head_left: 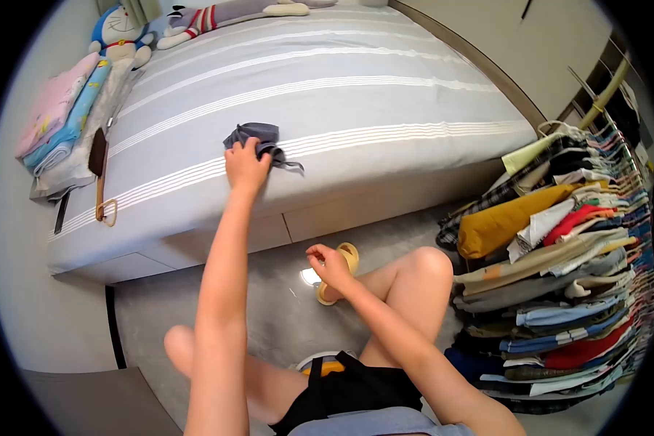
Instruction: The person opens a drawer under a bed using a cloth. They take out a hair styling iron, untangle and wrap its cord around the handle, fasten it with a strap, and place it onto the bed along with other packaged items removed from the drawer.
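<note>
My left hand reaches out to the near part of the bed, with its fingers bent over a dark grey cloth bundle. A thin strap of the bundle trails to the right on the striped cover. What the bundle is, folded garment or pouch, I cannot make out. Lower down, my right hand hangs in the air over the floor, near a yellow slipper on my foot. Its fingers are loosely bent and a little apart, and nothing shows in them.
The bed has a grey cover with white stripes. At its left lie folded blankets, a brown-bristled brush and a blue plush toy. A long plush toy lies at the back. A rack of clothes stands close on the right.
</note>
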Demonstrator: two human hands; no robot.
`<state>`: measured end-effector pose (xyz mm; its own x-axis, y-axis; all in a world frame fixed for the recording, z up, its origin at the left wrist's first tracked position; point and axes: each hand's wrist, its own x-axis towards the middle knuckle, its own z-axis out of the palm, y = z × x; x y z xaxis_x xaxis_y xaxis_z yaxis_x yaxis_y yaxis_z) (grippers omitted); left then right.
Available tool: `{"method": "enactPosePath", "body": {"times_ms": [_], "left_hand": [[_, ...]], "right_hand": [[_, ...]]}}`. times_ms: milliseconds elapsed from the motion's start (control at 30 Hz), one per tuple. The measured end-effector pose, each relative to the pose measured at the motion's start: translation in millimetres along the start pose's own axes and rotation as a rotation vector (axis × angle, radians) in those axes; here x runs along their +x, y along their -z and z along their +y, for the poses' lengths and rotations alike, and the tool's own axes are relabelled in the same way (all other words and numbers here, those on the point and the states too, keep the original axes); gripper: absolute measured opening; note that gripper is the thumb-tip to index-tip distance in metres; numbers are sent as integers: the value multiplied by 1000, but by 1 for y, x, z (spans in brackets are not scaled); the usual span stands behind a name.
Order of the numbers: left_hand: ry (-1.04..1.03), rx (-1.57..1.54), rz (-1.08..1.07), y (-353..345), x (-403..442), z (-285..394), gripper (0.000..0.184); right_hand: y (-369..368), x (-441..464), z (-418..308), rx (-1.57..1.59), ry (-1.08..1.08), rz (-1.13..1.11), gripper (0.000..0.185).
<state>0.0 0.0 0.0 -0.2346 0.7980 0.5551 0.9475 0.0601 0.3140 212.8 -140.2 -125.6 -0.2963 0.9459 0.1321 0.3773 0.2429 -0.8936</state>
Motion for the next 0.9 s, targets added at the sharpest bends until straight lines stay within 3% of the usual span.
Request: {"method": "enactPosePath", "body": {"times_ms": [67,100,167,267,367,433,567,600,700,767,900], "left_hand": [[-50,-119,9,7,-7,-21,26],[-57,-146,57,7,-20,20,24],[-142,-168,26,27,-52,24,22],[-244,-234,-235,70,-93,32,20],[-263,-262,-199,78,-141,18,18],[-139,-275,-193,64,-175,-6,17],[318,-472,-130,23,-237,-25,19],[398,-513,-138,14,-248,-25,20],[517,-653,-120,-16,-267,-22,20],[670,-805,-161,-13,-260,-6,20],[674,-879,-112,-24,-259,10,20]], "right_hand": [[-4,2,-12,116,-108,41,16],[37,7,19,242,-107,26,16],[41,6,32,686,-381,15,15],[48,6,35,900,-711,128,17],[37,21,77,1161,-996,245,18],[19,35,111,1182,-1025,339,26],[-4,58,159,1389,-1095,504,51],[-13,66,171,1388,-1130,487,74],[-23,94,187,1386,-1213,580,80],[-39,104,220,1458,-1142,528,83],[-46,116,254,1579,-1139,549,76]]}}
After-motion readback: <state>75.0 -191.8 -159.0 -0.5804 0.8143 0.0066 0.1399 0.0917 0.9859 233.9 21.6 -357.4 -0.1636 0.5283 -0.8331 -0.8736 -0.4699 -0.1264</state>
